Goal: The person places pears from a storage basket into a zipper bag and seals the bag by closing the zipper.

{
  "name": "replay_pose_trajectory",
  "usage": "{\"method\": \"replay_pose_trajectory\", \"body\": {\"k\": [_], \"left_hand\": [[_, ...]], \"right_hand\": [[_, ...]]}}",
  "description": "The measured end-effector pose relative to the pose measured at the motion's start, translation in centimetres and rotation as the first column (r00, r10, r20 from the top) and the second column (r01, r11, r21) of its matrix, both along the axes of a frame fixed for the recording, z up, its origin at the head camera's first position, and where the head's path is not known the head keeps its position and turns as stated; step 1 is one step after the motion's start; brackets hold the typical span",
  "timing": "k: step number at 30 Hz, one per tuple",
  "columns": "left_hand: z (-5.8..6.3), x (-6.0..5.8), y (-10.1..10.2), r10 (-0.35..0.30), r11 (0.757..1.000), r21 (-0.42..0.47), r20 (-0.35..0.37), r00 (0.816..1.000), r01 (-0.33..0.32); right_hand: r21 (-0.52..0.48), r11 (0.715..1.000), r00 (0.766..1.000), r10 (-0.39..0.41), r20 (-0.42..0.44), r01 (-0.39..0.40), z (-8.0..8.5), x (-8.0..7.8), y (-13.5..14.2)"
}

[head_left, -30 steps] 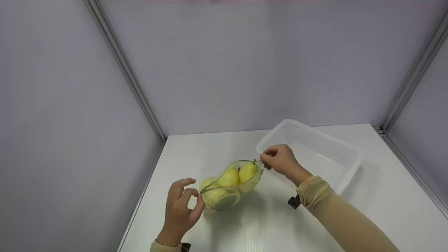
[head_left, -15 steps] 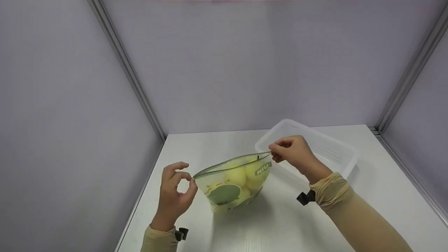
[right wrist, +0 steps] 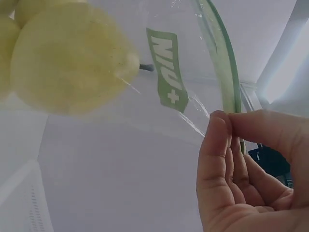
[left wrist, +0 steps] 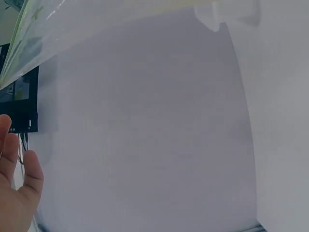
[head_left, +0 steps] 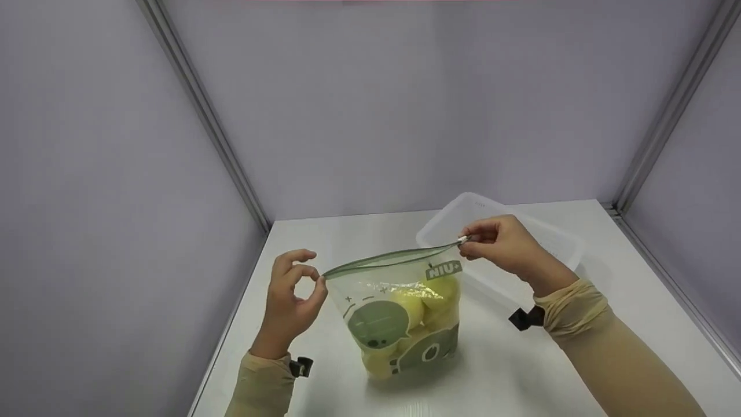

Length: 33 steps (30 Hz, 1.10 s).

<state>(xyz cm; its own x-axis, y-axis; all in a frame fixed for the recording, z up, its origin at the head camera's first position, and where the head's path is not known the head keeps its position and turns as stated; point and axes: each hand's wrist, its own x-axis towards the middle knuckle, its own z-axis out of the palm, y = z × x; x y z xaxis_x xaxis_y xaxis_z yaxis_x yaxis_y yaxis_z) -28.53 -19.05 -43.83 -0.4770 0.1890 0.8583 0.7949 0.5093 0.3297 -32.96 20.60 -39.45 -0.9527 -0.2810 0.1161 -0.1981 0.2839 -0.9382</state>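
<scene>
A clear zip bag (head_left: 379,324) with green print hangs upright between both hands, its base close over the white table. Inside it are several yellow pears (head_left: 440,292); one pear (right wrist: 72,58) shows a dark stem in the right wrist view. My left hand (head_left: 292,304) pinches the bag's upper left corner between thumb and index finger, other fingers raised. At the opposite corner, thumb and fingers of my right hand (head_left: 503,246) pinch the zip end, where a small white slider (head_left: 463,239) shows. The bag's mouth looks slightly parted along the green zip strip.
Behind the right hand, a white plastic basket (head_left: 474,200) sits angled on the table (head_left: 324,237). Grey panels (head_left: 370,116) enclose the back and sides. A dark screen (left wrist: 24,113) appears at the left wrist view's edge.
The bag has gone from lying tilted with its mouth wide to hanging upright with its mouth narrowed. Both hands have risen; the right has moved rightward, stretching the top edge.
</scene>
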Motion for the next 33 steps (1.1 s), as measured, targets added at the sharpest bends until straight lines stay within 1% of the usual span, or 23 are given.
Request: {"method": "replay_pose_trajectory", "body": {"k": [3, 5, 7, 8, 11, 14, 18, 19, 20, 21, 22, 23, 25, 27, 28, 29, 30, 31, 32, 33], "left_hand": [[-0.2, -0.6, -0.2, 0.022, 1.000, -0.015, 0.030, 0.999, -0.022], [-0.4, -1.0, -0.3, 0.049, 0.998, -0.036, 0.070, 0.996, -0.047], [-0.5, -1.5, -0.5, 0.076, 0.996, -0.048, 0.130, 0.989, -0.070], [-0.5, -1.6, -0.7, 0.088, 0.995, -0.051, 0.170, 0.982, -0.080], [-0.7, -2.1, -1.0, 0.121, 0.992, -0.054, 0.282, 0.952, -0.110], [-0.8, -2.5, -1.4, 0.159, 0.987, -0.060, 0.374, 0.914, -0.147], [-0.5, -3.0, -1.4, 0.228, 0.974, -0.105, 0.448, 0.864, -0.203], [-0.4, -3.1, -1.4, 0.252, 0.968, -0.126, 0.455, 0.854, -0.219], [-0.3, -3.1, -1.3, 0.281, 0.959, -0.152, 0.448, 0.849, -0.237], [-0.1, -3.0, -1.1, 0.312, 0.949, -0.179, 0.429, 0.848, -0.258], [0.1, -2.8, -0.8, 0.345, 0.936, -0.213, 0.395, 0.851, -0.281], [0.3, -2.6, -0.4, 0.376, 0.921, -0.245, 0.346, 0.860, -0.304], [1.1, -2.0, 0.8, 0.411, 0.893, -0.296, 0.228, 0.883, -0.339], [2.2, -1.4, 2.5, 0.404, 0.876, -0.336, 0.117, 0.907, -0.346], [2.8, -1.2, 3.4, 0.381, 0.873, -0.358, 0.081, 0.921, -0.330], [3.4, -1.0, 4.5, 0.348, 0.875, -0.382, 0.065, 0.935, -0.299], [4.0, -1.0, 5.5, 0.310, 0.876, -0.408, 0.069, 0.948, -0.256], [4.5, -1.1, 6.5, 0.272, 0.874, -0.438, 0.083, 0.959, -0.210], [4.9, -1.3, 7.5, 0.243, 0.867, -0.470, 0.112, 0.964, -0.165], [5.2, -1.7, 8.4, 0.224, 0.857, -0.501, 0.150, 0.963, -0.122]], "right_hand": [[0.070, 0.997, 0.999, 0.012, -0.038, -0.010, -0.5, -0.4, 0.2], [0.101, 0.995, 0.998, 0.007, -0.057, -0.002, -0.8, -0.6, 0.2], [0.113, 0.994, 0.997, 0.004, -0.071, 0.004, -1.1, -0.9, 0.1], [0.118, 0.993, 0.997, 0.002, -0.080, 0.007, -1.3, -1.1, -0.1], [0.119, 0.993, 0.997, -0.007, -0.078, 0.016, -1.8, -1.5, -0.5], [0.107, 0.994, 0.997, 0.010, -0.075, -0.002, -2.2, -1.8, -1.1], [0.073, 0.997, 0.998, -0.008, -0.065, 0.013, -2.5, -2.1, -1.8], [0.065, 0.998, 0.998, -0.019, -0.064, 0.024, -2.6, -2.1, -1.9], [0.061, 0.998, 0.997, -0.028, -0.066, 0.032, -2.7, -2.2, -2.1], [0.055, 0.998, 0.997, -0.038, -0.063, 0.042, -2.9, -2.2, -2.2], [0.048, 0.998, 0.997, -0.045, -0.060, 0.048, -3.0, -2.2, -2.2], [0.038, 0.998, 0.997, -0.050, -0.056, 0.053, -3.2, -2.2, -2.3], [0.020, 0.999, 0.998, -0.050, -0.048, 0.051, -3.6, -2.2, -2.6], [0.001, 0.999, 0.998, -0.043, -0.034, 0.043, -3.9, -2.2, -2.9], [-0.009, 0.999, 0.999, -0.037, -0.027, 0.037, -4.1, -2.2, -3.1], [-0.018, 0.999, 0.999, -0.034, -0.021, 0.034, -4.3, -2.3, -3.3], [-0.027, 0.999, 0.999, -0.032, -0.015, 0.032, -4.4, -2.3, -3.5], [-0.034, 0.999, 0.999, -0.032, -0.012, 0.031, -4.5, -2.4, -3.7], [-0.042, 0.999, 0.999, -0.035, -0.008, 0.035, -4.6, -2.5, -3.9], [-0.051, 0.998, 0.999, -0.040, -0.002, 0.040, -4.6, -2.6, -4.2]]}}
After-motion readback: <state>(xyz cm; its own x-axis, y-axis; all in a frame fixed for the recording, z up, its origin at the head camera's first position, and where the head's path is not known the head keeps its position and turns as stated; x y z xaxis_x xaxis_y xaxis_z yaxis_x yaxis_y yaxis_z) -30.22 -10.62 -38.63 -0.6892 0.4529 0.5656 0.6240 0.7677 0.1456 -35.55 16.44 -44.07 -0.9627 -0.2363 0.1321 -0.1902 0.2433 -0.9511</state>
